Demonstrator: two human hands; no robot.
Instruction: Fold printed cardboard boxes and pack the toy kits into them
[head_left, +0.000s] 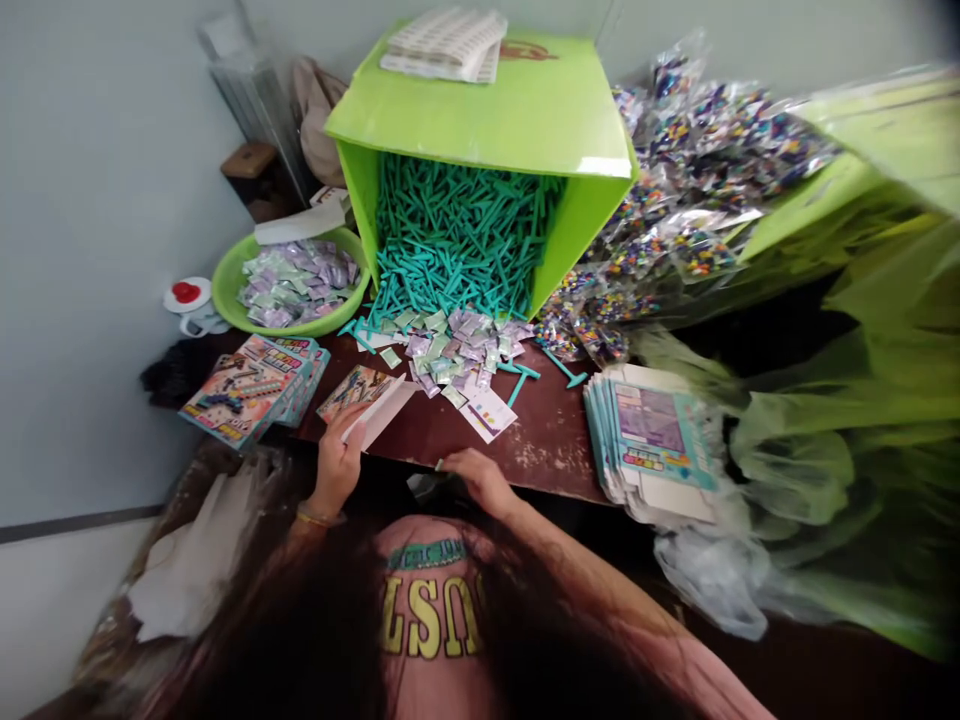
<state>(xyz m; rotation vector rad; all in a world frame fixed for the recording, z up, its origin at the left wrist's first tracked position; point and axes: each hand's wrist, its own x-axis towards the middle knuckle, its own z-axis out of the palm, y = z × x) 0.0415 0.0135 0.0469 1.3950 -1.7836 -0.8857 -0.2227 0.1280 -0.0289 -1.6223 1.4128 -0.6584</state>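
My left hand (pixel 339 468) is closed on a printed cardboard box (pixel 354 392) with a white flap standing out, at the table's front edge. My right hand (pixel 480 478) is at the edge, to the right, with fingers curled down. A tiny pale bit shows at its fingertips and a dark, shiny piece below them; I cannot make out what it holds. Ahead of both hands lies a heap of small purple and green sachets (pixel 469 345). A white printed card (pixel 489 413) rests at the heap's front. Teal T-shaped plastic pieces (pixel 519 378) lie beside it.
A green bin (pixel 480 125) on its side spills teal pieces. Left are a green basin (pixel 225 290) of sachets, stacked printed boxes (pixel 244 390) and a lidded cup (pixel 196 305). Right are flat cartons (pixel 649 430), bags of coloured beads (pixel 675 240) and plastic bags (pixel 712 570).
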